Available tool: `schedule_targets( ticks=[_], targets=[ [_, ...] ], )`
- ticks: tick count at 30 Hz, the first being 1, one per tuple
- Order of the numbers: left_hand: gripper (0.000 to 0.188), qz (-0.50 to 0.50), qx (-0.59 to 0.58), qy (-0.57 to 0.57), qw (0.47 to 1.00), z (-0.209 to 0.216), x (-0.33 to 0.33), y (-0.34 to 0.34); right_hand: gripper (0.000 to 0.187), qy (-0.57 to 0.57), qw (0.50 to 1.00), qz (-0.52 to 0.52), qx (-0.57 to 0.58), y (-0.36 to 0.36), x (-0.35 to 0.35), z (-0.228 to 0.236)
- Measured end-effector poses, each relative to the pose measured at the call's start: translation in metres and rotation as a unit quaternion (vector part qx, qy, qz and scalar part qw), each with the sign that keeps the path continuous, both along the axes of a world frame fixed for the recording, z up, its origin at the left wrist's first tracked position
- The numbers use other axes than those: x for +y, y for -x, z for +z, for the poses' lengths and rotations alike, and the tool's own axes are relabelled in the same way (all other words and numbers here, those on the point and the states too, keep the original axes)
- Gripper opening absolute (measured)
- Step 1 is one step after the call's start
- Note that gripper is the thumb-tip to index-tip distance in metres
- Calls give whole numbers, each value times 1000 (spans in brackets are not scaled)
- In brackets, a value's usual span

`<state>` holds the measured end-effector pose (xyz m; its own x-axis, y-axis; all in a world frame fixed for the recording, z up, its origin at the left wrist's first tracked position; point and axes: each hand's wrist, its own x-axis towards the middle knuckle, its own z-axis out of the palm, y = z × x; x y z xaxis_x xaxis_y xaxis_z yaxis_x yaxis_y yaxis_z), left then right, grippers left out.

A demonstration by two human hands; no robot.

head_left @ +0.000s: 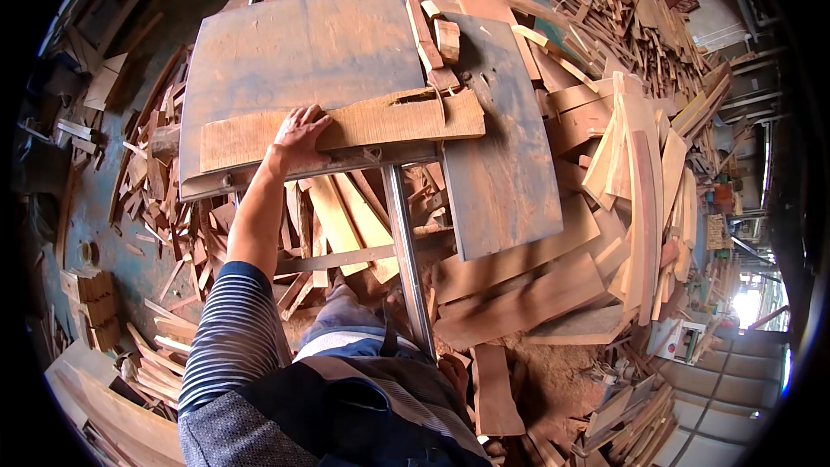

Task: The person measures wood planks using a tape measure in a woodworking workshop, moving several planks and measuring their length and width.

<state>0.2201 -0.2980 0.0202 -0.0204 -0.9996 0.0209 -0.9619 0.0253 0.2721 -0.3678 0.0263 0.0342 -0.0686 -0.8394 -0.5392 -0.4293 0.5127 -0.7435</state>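
My left hand rests across a long rough-edged wooden board, its fingertips over the far edge and its thumb toward the near side. The board lies along the near edge of a worn, flat sliding table. A dark split runs along the far edge of its right part, where a thin curved piece stands. To the right is a second flat table surface, slightly overlapped by the board's right end. My right hand cannot be made out.
Small wood blocks lie between the two surfaces. A metal rail runs from the sliding table toward my body. Wide planks and upright offcuts crowd the right side. Scrap sticks are heaped at the back right, with stacked wood at left.
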Motion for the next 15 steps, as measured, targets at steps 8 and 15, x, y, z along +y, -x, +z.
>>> schedule_targets(
  ticks=[8,15],
  targets=[
    [89,7,-34,24,999,-13,-7,-8,48,-132,981,-136,-52,-12,-11,18],
    [93,50,-50,-8,997,-16,-27,-13,50,-89,988,-111,-68,-4,-5,13]
  ],
)
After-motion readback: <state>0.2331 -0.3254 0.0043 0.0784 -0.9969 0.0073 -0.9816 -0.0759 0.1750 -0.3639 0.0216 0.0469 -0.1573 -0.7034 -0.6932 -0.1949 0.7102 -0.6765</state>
